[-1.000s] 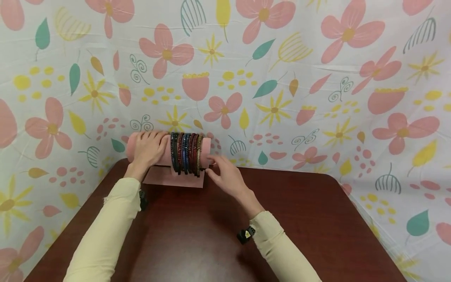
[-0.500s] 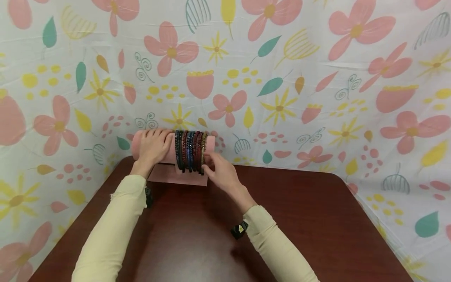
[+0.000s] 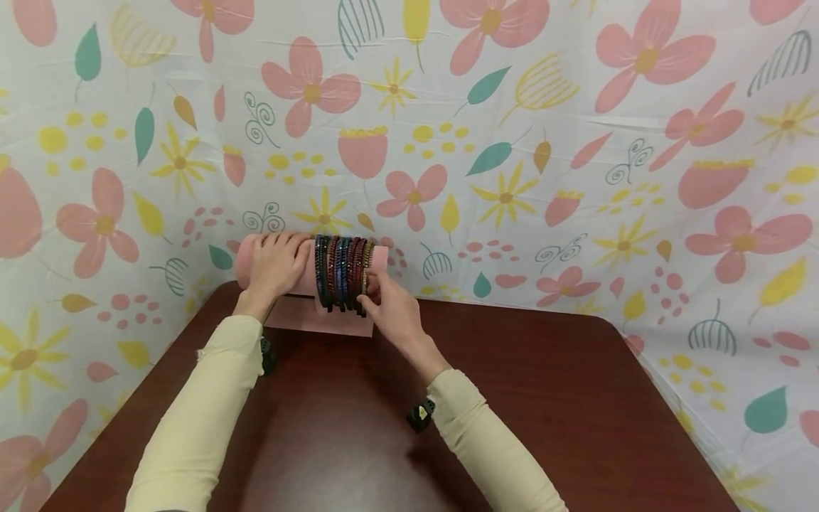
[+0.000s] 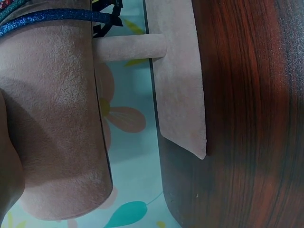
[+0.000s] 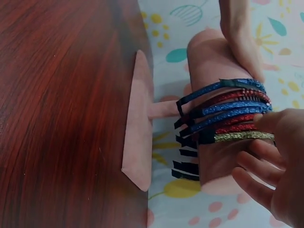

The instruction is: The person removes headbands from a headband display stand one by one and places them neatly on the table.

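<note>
A pink, plush-covered roll stand lies sideways near the back of the table, on a short post and flat base. Several glittery headbands in blue, red and gold sit around its right half, their dark open ends hanging below. My left hand grips the bare left part of the roll from above; its fingertips go out of sight behind it. At the right end, my right hand pinches the gold headband between thumb and forefinger. In the right wrist view its other fingers are bent beside the roll.
The dark wooden table reaches forward and to both sides. Behind the stand hangs a white cloth printed with flowers and leaves, close to the back edge of the table. Nothing else is seen on the tabletop.
My right hand has moved left from the roll's end onto the gold headband and now pinches it; the lower part of that headband has shifted. My left hand stays on the roll.
</note>
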Tool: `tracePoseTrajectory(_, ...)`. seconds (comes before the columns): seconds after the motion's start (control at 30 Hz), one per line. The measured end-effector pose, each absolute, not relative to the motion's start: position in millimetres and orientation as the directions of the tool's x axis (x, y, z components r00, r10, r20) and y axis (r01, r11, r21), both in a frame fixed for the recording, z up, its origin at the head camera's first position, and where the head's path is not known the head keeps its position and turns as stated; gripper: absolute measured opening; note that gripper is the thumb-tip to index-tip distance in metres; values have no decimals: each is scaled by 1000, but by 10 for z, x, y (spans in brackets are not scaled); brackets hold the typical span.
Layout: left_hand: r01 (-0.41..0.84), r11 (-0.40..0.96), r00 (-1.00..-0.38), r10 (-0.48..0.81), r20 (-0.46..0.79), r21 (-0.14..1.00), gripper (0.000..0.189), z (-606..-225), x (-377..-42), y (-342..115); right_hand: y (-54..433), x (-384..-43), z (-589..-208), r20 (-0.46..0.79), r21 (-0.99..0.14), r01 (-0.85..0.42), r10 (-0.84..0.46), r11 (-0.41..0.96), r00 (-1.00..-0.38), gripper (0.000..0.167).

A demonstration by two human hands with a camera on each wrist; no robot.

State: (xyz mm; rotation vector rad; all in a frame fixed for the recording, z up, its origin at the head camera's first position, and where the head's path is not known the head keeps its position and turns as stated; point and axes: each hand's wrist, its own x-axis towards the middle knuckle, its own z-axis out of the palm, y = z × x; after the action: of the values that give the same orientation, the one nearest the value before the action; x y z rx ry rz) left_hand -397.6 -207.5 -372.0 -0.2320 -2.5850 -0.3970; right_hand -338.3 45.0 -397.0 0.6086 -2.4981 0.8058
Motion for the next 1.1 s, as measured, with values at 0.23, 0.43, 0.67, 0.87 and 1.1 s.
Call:
tracePoseTrajectory(0.23,236,943,-848,81,524,236,48,-3731,-3990,-2085,388,-3451,-3997,602,-436,-536,-207,723,-771,48)
tracePoseTrajectory(0.43,243,938,-843,79,532,246,48,-3733,-3995,-2063,392,-3473,-4000,594,-469,-539,-202,700,-779,49)
tracePoseTrajectory(0.67,252,933,-844,83,530,256,47,-3714,-3984,-2041,443,-3468,-3985,593,-463,-540,-207,703,-778,48)
tracePoseTrajectory(0.87,251,935,-837,80,542,249,48,-3706,-3970,-2039,514,-3465,-3980,615,-443,-566,-223,696,-756,48)
tracePoseTrajectory(1.1,238,941,-839,74,540,240,47,-3711,-3958,-2044,590,-3469,-4014,623,-428,-608,-270,668,-735,48)
